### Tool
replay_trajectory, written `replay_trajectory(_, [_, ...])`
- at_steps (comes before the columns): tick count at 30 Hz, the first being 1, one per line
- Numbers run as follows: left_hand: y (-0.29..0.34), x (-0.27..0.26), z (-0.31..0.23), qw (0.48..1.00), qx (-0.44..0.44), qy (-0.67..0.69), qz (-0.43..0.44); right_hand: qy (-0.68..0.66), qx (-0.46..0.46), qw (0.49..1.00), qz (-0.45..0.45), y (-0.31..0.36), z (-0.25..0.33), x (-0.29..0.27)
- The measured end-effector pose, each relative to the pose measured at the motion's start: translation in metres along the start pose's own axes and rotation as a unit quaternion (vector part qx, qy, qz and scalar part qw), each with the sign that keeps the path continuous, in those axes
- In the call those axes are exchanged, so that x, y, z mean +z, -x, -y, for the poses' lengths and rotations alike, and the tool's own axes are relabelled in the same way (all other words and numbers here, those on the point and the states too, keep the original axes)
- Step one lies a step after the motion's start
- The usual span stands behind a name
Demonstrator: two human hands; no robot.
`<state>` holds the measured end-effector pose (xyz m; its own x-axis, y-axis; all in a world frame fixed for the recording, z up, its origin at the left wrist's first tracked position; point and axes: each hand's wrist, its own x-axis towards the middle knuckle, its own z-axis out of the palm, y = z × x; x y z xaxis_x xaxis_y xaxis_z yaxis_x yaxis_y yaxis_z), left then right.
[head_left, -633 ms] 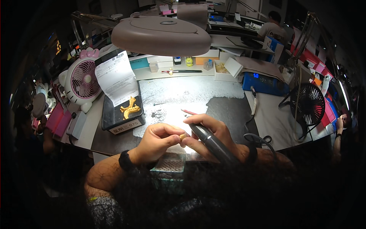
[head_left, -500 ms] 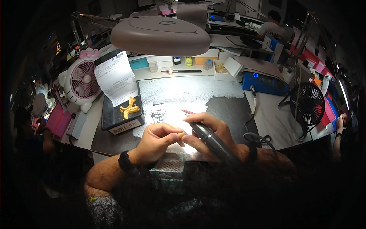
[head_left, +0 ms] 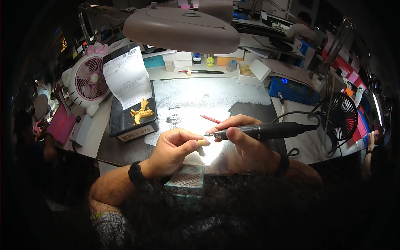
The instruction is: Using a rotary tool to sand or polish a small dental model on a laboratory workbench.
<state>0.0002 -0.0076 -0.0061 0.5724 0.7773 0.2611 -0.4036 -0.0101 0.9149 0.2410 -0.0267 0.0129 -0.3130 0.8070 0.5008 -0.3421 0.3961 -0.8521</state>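
My left hand [head_left: 170,153] is closed, pinching a small yellow tooth-like piece [head_left: 201,142] between thumb and fingertips. My right hand [head_left: 259,155] grips a black rotary handpiece [head_left: 273,131], lying nearly level with its metal tip pointing left. That tip is just above and right of the piece; whether they touch cannot be made out. Beyond the hands, a red pencil-like stick [head_left: 210,118] lies on the worn work mat [head_left: 179,93]. To the left, yellow dental models [head_left: 141,112] sit in a black tray [head_left: 114,121], with a printed sheet [head_left: 127,79] leaning at its back.
A lamp head [head_left: 181,31] hangs over the bench. A blue control box [head_left: 293,91] and black fan [head_left: 339,116] stand right, a pink-and-white fan [head_left: 91,79] left. Small boxes and a brush [head_left: 204,72] line the back. A perforated grate [head_left: 186,178] is below my hands.
My right hand has turned the handpiece from a steep slant to nearly level, tip toward the piece. Its fingers have drawn back from the piece, which stays in my left hand.
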Motion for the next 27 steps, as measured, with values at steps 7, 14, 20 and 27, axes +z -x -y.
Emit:
replay_trajectory(7, [-0.001,-0.006,0.003,0.999,0.019,0.024,0.045,-0.071,0.022,0.997,0.014,-0.002,0.007,0.003])
replay_trajectory(14, [-0.001,-0.006,0.003,0.998,0.030,0.013,0.050,-0.016,0.035,0.999,0.013,-0.002,0.011,0.004])
replay_trajectory(20, [0.000,-0.006,0.003,0.998,0.027,0.006,0.054,0.011,0.011,1.000,0.025,-0.001,0.011,0.001])
replay_trajectory(27, [0.000,-0.007,0.005,0.998,0.032,0.007,0.053,0.105,0.011,0.992,0.064,-0.002,0.015,-0.004])
